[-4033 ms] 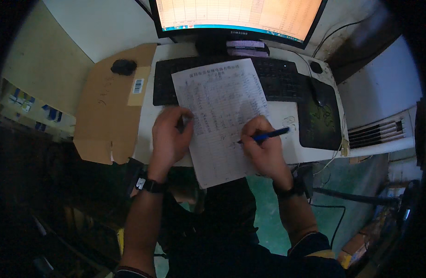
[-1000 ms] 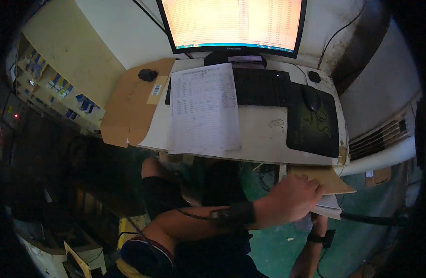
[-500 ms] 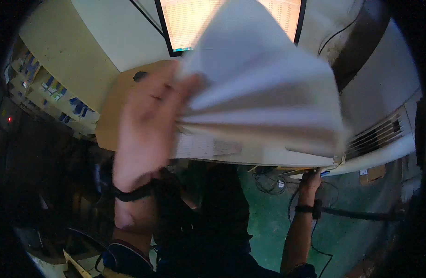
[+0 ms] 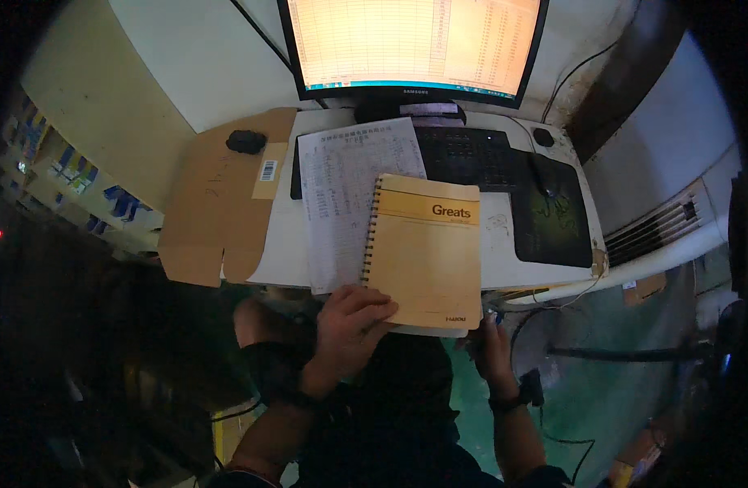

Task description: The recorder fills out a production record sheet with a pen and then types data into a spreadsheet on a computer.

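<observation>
A spiral notebook (image 4: 427, 252) with a tan and yellow cover lies closed, its lower end past the desk's front edge. My left hand (image 4: 350, 329) is closed on its lower left corner, fingers curled on the cover. Under the notebook lies a printed sheet (image 4: 333, 187) with a table on it, partly over the black keyboard (image 4: 463, 154). My right hand (image 4: 493, 354) is below the desk edge, just right of the notebook's lower corner. Its fingers are bent around something small and dark with a bit of blue, too unclear to name.
A lit monitor (image 4: 415, 49) stands at the back of the white desk (image 4: 494, 236). On the right a mouse (image 4: 543, 175) rests on a dark mouse pad (image 4: 553, 228). Flattened cardboard (image 4: 211, 203) covers the left side, with a black object (image 4: 246, 141) on it. Cables hang at lower right.
My left hand has come down from in front of the monitor; the blurred white pages it held up are gone from there, and the closed notebook lies on the desk. My right hand moved left and nearer.
</observation>
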